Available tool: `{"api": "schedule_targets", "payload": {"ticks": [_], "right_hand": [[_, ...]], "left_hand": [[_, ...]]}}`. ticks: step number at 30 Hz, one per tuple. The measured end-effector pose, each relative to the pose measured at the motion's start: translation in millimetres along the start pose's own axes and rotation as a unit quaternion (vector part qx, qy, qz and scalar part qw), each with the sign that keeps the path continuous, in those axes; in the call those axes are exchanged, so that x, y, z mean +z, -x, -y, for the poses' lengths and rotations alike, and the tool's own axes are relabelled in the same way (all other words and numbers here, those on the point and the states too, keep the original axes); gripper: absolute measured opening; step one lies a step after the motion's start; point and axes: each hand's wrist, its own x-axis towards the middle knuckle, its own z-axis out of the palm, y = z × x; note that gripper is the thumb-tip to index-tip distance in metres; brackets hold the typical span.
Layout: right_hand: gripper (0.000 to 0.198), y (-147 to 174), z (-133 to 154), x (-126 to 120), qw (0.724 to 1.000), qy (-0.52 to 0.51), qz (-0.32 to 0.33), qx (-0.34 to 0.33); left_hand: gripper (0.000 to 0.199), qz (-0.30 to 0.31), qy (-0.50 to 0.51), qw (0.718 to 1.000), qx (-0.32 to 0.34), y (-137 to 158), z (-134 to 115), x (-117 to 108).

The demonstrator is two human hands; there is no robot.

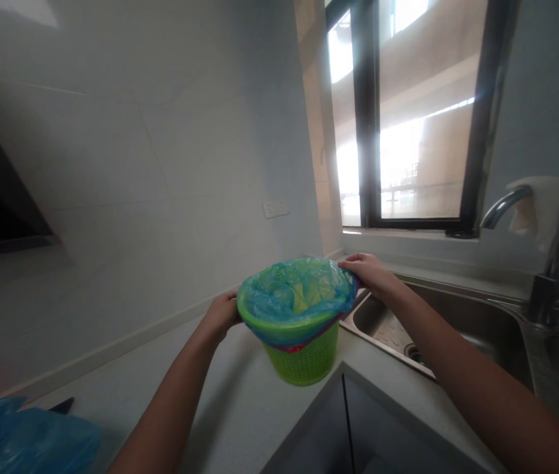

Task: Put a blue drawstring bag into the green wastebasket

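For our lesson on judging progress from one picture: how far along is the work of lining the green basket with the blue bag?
Done: the blue bag sits inside the green basket, its edge folded over the rim. In hand: the left hand and right hand grip opposite sides of the rim on the countertop beside the sink. Left: only smoothing, it seems; more blue plastic lies at lower left.

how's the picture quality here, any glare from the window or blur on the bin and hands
Head view: the window is blown out, with haze spilling over its frame; wide-angle bending curves the wall; the green bin, left hand and right hand are soft but readable, dimly lit.
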Motion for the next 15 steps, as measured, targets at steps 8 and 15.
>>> {"api": "schedule_targets", "payload": {"ticks": [8,15], "right_hand": [[0.022,6.9,5.9,10.0,0.911,-0.361,0.171,0.100],[0.029,6.4,6.6,17.8,0.875,-0.430,0.156,0.162]], "left_hand": [[0.030,-0.101,0.149,0.984,0.004,-7.5,-9.7,-8.4],[0.042,-0.162,0.068,0.982,0.070,-0.9,-15.3,-11.1]]}}
